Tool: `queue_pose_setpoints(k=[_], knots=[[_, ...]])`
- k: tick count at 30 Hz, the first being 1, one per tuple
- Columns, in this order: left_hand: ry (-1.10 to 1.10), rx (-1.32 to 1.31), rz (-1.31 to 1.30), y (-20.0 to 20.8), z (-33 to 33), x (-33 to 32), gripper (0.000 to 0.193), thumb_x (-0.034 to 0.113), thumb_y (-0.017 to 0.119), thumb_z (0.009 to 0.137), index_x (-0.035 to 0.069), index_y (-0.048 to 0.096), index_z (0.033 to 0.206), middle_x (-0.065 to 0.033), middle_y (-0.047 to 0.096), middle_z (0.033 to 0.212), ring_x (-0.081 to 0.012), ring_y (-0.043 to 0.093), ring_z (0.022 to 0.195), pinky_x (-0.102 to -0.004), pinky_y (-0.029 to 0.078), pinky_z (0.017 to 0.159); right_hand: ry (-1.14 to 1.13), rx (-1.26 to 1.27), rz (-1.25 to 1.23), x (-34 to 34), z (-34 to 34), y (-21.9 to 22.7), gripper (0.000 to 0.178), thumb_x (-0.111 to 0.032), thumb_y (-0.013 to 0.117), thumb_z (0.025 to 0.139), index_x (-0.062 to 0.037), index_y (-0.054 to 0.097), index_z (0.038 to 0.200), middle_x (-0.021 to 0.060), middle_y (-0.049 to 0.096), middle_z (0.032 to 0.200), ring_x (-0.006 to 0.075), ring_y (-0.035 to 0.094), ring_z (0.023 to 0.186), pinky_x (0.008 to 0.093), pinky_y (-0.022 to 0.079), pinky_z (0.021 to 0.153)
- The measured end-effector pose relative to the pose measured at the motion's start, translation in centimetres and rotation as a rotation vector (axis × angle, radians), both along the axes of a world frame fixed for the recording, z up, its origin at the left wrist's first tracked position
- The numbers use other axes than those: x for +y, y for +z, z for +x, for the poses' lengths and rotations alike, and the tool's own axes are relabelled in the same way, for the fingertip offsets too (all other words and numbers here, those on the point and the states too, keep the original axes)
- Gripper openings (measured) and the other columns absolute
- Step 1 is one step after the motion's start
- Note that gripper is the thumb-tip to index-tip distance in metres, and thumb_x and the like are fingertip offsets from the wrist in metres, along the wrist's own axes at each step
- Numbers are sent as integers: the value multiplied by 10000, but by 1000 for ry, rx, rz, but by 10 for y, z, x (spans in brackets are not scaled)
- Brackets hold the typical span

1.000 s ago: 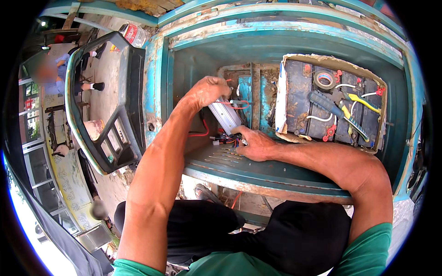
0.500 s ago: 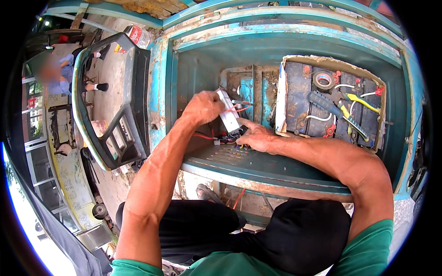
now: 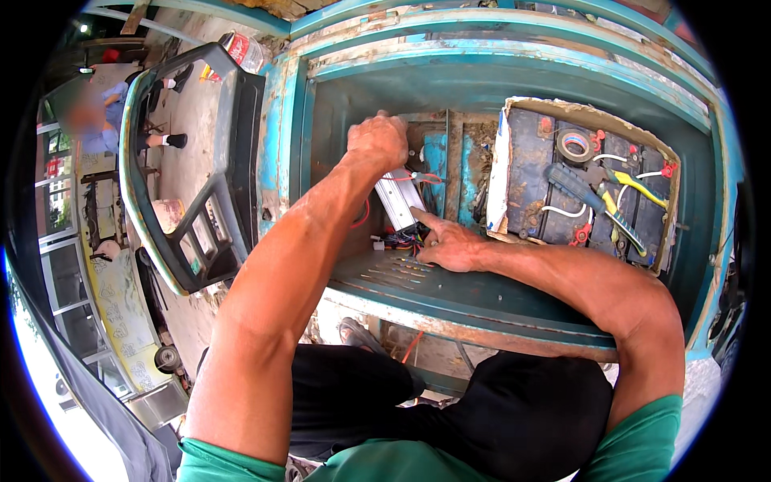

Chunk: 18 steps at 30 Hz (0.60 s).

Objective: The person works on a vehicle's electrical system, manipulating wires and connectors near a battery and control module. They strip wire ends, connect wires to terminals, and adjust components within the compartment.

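A ribbed silver metal case (image 3: 399, 202), like a motor controller, sits tilted in the left part of a teal metal compartment (image 3: 482, 301). My left hand (image 3: 379, 140) is closed just beyond its far end; whatever the curled fingers hold is hidden behind the knuckles. At the near end, my right hand (image 3: 450, 243) has its index finger stretched onto the corner of the case, with the thumb apart below. Bundled coloured wires (image 3: 401, 241) come out beside the right fingertips, ending near a small white connector (image 3: 378, 244). A thin red wire (image 3: 430, 177) loops across the far part of the case.
On the right, a torn cardboard box (image 3: 502, 173) holds dark batteries (image 3: 526, 153) with white leads. On them lie a tape roll (image 3: 574, 146), a blue-handled tool (image 3: 572, 183), yellow-handled pliers (image 3: 638, 186) and a cutter knife (image 3: 625, 225). A black frame panel (image 3: 245, 153) stands left; a person (image 3: 104, 132) sits beyond.
My left hand has moved from the side of the silver case to beyond its far end. The case has shifted slightly and shows more of its ribbed top. My right hand stays at the near end.
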<state>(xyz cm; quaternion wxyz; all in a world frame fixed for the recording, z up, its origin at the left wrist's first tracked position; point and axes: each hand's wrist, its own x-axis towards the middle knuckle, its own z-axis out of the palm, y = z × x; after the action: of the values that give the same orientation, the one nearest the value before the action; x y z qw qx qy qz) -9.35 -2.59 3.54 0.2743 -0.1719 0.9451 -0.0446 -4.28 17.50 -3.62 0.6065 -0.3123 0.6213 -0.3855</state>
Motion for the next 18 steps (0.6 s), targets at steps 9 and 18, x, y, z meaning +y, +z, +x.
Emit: queue_pose_setpoints(k=[9, 18], knots=[[486, 231, 314, 12, 1, -9, 326, 291, 655, 862, 45, 760, 1048, -221, 728, 1085, -350, 689, 1078, -426, 528, 957, -43, 37, -31, 1, 6, -5, 976, -269, 724, 809, -105, 204, 1619, 151, 678, 1045, 276, 635, 977, 363, 502, 900], [551, 74, 610, 92, 44, 7, 396, 365, 687, 924, -17, 736, 1016, -75, 702, 807, -152, 592, 605, -319, 514, 655, -29, 36, 4, 2, 1, 0, 978, -285, 728, 792, -109, 223, 1611, 200, 688, 1125, 336, 654, 1059, 389, 502, 965]])
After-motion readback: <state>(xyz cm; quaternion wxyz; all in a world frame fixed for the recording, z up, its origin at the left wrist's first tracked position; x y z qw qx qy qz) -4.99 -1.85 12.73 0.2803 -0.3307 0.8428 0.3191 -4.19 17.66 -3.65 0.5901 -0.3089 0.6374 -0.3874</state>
